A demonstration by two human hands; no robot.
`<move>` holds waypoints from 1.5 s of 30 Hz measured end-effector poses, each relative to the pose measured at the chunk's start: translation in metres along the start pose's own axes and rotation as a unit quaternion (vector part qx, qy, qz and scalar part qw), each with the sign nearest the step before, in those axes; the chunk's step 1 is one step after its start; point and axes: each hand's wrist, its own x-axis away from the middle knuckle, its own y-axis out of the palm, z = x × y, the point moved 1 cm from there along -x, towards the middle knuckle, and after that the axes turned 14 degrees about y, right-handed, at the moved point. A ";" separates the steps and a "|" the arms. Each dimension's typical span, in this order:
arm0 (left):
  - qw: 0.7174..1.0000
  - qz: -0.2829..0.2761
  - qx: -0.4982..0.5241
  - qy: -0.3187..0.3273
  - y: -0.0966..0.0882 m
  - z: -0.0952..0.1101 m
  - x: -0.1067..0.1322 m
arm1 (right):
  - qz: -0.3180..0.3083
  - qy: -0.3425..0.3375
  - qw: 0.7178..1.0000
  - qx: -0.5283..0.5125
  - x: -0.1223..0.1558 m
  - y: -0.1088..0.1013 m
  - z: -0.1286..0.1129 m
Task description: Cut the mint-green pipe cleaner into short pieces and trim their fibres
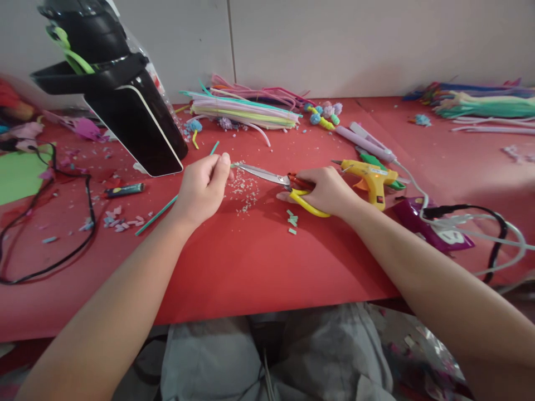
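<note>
Little space parts the scissors point(265, 175) from the left hand point(208, 186), so a slip could nick its thumb, the cause being how short a green tip point(234, 165) shows past the pinch; the loose fluff point(246, 195) at 3 o'clock from that hand might scatter if a wrist swept it, and the glue gun point(370, 177), towards 3 o'clock of the right hand point(321, 192), could be bumped by an outward swing. The left hand is closed, thumb pressed to finger on the green tip; a teal stem point(157, 213) runs out at its 8 o'clock, whether gripped or merely beneath I cannot tell. The right hand curls round the handles, blades pointing to 10 o'clock and looking almost together
</note>
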 end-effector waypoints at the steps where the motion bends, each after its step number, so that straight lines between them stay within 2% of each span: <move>1: 1.000 0.000 -0.001 0.001 0.000 0.000 0.000 | 0.000 0.000 1.000 0.002 0.000 0.000 0.000; 12: 1.000 0.000 -0.007 -0.005 0.001 -0.005 0.000 | -0.001 0.010 1.000 -0.021 0.002 -0.003 -0.002; 31: 1.000 -0.005 0.008 -0.003 0.001 -0.002 0.000 | 0.000 -0.010 1.000 0.005 -0.002 0.000 0.002; 45: 1.000 -0.005 -0.004 -0.002 0.001 -0.003 0.000 | -0.009 0.007 1.000 -0.004 0.001 -0.002 -0.001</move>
